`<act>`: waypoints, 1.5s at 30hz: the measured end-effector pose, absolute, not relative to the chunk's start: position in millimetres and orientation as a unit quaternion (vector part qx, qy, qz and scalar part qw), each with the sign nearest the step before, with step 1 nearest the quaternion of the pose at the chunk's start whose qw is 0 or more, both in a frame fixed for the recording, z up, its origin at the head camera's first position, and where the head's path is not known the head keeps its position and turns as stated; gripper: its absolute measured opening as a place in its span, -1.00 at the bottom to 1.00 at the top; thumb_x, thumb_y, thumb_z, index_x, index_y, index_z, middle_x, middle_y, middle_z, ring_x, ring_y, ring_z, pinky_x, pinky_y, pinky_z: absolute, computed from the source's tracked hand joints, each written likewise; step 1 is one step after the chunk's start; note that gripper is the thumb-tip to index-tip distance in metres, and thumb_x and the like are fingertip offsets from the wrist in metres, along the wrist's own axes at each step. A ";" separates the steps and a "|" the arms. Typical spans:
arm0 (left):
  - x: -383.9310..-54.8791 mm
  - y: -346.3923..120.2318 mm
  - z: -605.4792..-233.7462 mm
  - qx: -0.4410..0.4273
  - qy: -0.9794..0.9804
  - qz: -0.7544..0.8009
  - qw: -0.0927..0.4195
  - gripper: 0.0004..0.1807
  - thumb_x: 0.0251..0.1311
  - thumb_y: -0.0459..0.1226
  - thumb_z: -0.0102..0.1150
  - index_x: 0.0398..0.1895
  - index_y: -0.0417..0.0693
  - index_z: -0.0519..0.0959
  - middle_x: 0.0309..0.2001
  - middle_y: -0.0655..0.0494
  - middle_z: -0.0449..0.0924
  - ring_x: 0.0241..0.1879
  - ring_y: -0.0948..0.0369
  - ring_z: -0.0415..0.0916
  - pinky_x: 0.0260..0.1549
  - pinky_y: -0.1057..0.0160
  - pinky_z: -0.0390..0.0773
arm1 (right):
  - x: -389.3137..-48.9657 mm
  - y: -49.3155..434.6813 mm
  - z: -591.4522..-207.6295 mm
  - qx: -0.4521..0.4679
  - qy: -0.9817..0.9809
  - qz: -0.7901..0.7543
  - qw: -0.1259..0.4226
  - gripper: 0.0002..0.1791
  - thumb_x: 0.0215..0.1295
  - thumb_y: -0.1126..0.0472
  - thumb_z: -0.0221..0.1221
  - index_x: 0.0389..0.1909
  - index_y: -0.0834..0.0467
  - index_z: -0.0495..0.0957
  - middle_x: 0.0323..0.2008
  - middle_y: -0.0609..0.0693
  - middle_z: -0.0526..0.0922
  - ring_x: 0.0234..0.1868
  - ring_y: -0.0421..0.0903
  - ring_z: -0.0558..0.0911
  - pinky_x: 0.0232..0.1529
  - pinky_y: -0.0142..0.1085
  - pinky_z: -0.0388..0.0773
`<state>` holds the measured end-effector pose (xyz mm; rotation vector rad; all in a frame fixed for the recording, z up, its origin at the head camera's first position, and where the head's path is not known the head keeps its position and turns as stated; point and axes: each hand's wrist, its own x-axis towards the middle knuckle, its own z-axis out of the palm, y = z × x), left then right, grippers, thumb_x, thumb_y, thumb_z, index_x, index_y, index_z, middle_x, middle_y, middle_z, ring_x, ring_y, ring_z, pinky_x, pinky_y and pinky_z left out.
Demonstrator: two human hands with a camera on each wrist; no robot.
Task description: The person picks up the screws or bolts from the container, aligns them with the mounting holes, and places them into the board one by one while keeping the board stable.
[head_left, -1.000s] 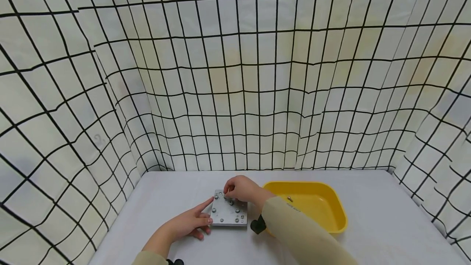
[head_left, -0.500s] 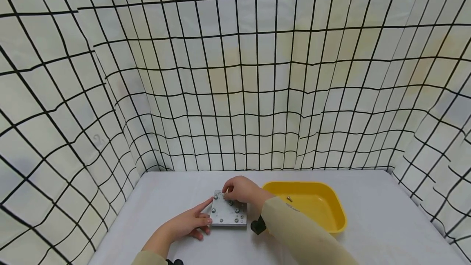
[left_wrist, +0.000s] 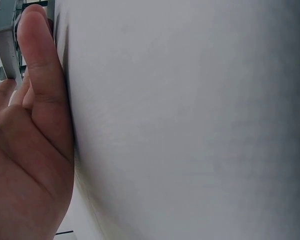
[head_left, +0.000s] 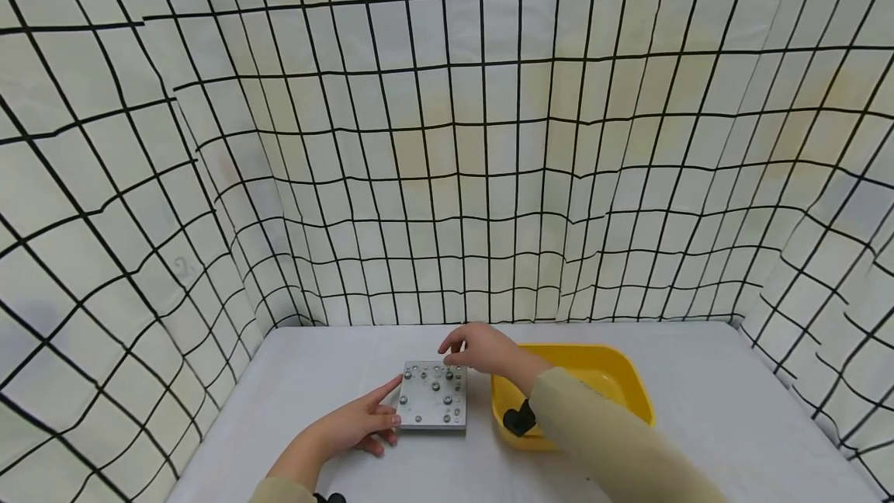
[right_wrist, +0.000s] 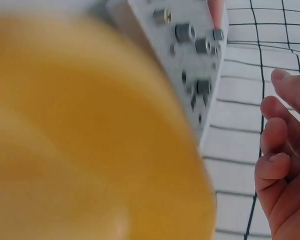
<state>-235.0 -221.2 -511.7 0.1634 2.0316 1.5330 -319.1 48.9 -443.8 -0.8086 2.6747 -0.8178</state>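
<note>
A square silver metal plate [head_left: 419, 404] with several hex-socket bolts [head_left: 436, 386] standing in it lies on the white table. My left hand [head_left: 356, 421] holds the plate at its left edge and near corner, the forefinger stretched along the side; in the left wrist view the plate's edge shows between its fingers. Just over the plate's far right corner hovers my right hand [head_left: 482, 349], fingers loosely bent. From the right wrist view, nothing is between the fingers of that right hand [right_wrist: 290, 145].
To the right stands a yellow tray [head_left: 632, 379], partly covered by the right forearm, its rim [right_wrist: 190, 165] close to the right wrist camera. A white sheet with black grid lines [head_left: 489, 216] encloses the table [head_left: 733, 410] at the back and sides.
My right hand has come away from a bolt in the plate's far left part and moved right, uncovering that bolt. My left hand has stayed on the plate.
</note>
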 end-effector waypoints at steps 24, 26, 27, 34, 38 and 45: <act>-236.3 -221.6 -514.5 0.061 0.764 0.572 0.292 -0.07 0.35 -0.12 0.20 0.61 0.04 -0.15 -0.12 -0.05 0.62 -0.24 0.10 0.59 -0.31 0.16 0.64 | -320.4 196.3 -457.7 -0.229 0.921 -0.296 0.113 -0.85 0.28 0.16 0.33 -0.16 0.06 0.73 -0.26 -0.17 0.65 -0.35 -0.16 0.52 -0.31 -0.28 0.53; -236.2 -221.8 -514.0 0.061 0.765 0.570 0.292 -0.07 0.36 -0.12 0.19 0.61 0.03 -0.15 -0.12 -0.05 0.62 -0.24 0.10 0.59 -0.31 0.15 0.64 | -320.1 198.8 -457.5 -0.222 0.921 -0.296 0.122 -0.85 0.28 0.17 0.33 -0.16 0.06 0.73 -0.26 -0.17 0.66 -0.37 -0.16 0.54 -0.32 -0.28 0.54; -236.2 -221.9 -513.9 0.062 0.766 0.569 0.292 -0.07 0.36 -0.13 0.19 0.61 0.03 -0.15 -0.13 -0.05 0.62 -0.24 0.10 0.59 -0.31 0.15 0.64 | -320.1 199.5 -457.0 -0.222 0.921 -0.294 0.125 -0.85 0.28 0.17 0.33 -0.16 0.07 0.73 -0.28 -0.17 0.66 -0.38 -0.15 0.54 -0.33 -0.28 0.55; -236.5 -222.3 -514.2 0.064 0.765 0.572 0.290 -0.07 0.36 -0.12 0.19 0.61 0.04 -0.15 -0.12 -0.05 0.62 -0.24 0.10 0.59 -0.31 0.15 0.64 | -319.2 196.6 -455.9 -0.240 0.933 -0.227 0.141 -0.87 0.27 0.21 0.33 -0.18 0.12 0.72 -0.44 -0.16 0.58 -0.47 -0.16 0.52 -0.41 -0.29 0.52; -236.3 -223.3 -514.7 0.065 0.767 0.570 0.286 -0.08 0.36 -0.12 0.19 0.61 0.04 -0.14 -0.11 -0.05 0.62 -0.24 0.10 0.59 -0.31 0.14 0.64 | -320.3 191.2 -458.9 -0.258 0.943 -0.161 0.133 -0.91 0.27 0.18 0.34 -0.27 0.10 0.72 -0.47 -0.16 0.55 -0.44 -0.17 0.49 -0.32 -0.25 0.50; -234.7 -224.3 -515.8 0.062 0.766 0.574 0.282 -0.09 0.36 -0.14 0.19 0.61 0.04 -0.13 -0.04 -0.05 0.60 -0.23 0.10 0.59 -0.31 0.14 0.64 | -322.6 184.6 -466.5 -0.285 0.949 -0.077 0.110 -0.94 0.28 0.17 0.32 -0.32 0.08 0.71 -0.45 -0.19 0.55 -0.39 -0.17 0.44 -0.19 -0.21 0.50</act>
